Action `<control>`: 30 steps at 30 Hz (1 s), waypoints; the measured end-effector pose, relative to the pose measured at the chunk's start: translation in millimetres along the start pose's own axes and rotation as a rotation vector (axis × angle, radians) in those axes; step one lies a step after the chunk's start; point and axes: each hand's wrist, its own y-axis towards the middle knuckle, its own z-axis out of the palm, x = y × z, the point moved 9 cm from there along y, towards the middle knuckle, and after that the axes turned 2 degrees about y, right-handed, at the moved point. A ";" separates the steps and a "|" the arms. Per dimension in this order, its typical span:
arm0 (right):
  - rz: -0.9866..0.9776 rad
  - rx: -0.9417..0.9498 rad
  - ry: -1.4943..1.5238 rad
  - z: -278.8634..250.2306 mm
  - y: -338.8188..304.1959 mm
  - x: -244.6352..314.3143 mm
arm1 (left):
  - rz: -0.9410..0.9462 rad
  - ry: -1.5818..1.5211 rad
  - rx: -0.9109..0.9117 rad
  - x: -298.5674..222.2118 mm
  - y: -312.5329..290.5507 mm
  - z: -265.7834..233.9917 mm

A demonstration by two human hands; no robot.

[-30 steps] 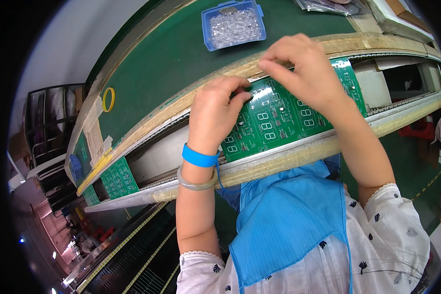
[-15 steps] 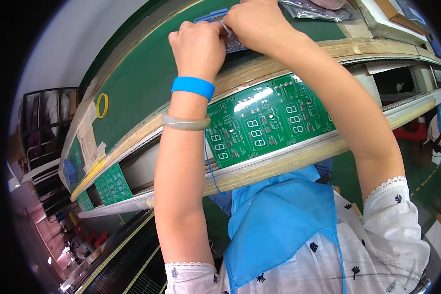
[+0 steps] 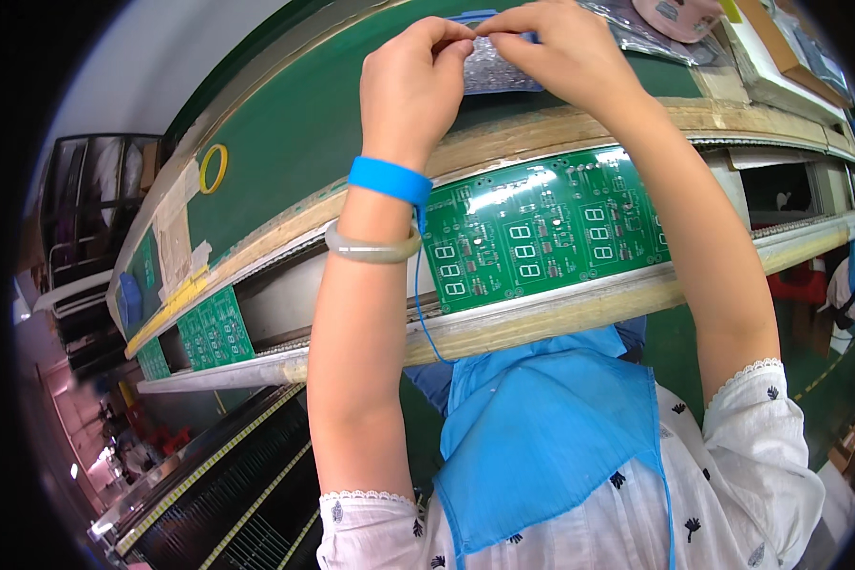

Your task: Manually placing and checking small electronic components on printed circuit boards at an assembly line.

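Both my hands reach over a shallow blue bin [image 3: 515, 91] filled with many small, clear, silvery parts [image 3: 492, 68]. My left hand [image 3: 413, 87] is at the bin's left side, thumb and forefinger pinched together. Over the bin's right part is my right hand [image 3: 572, 55], its fingertips also pinched and pointing toward the left ones. Anything between the fingertips is too small to make out. My left wrist wears a blue band [image 3: 388, 179] with a cord. Nearer my body, a large green circuit board [image 3: 546, 233] lies in a rail track, partly covered by my right forearm.
Wooden-edged rails [image 3: 579, 296] run across in front of me. Smaller green boards [image 3: 216, 328] sit farther left in the track. A yellow tape ring [image 3: 214, 169] stands on the green bench top [image 3: 290, 123]. A pink container [image 3: 679, 17] and a plastic bag are at the far right.
My hands have drawn back a little from the bin, and the pinched fingertips now show. More of the small parts is visible. The whole view has shifted slightly.
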 end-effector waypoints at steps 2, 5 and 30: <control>0.035 0.036 0.170 -6.1 -9.2 2.6 | -0.090 -0.189 0.042 4.5 -9.9 -12.3; 0.084 0.095 0.418 0.1 -31.9 12.0 | -0.244 -0.458 0.096 15.4 -36.8 -28.7; 0.475 0.369 0.947 74.6 -94.8 44.5 | -0.565 -0.890 0.157 70.0 -136.8 -47.3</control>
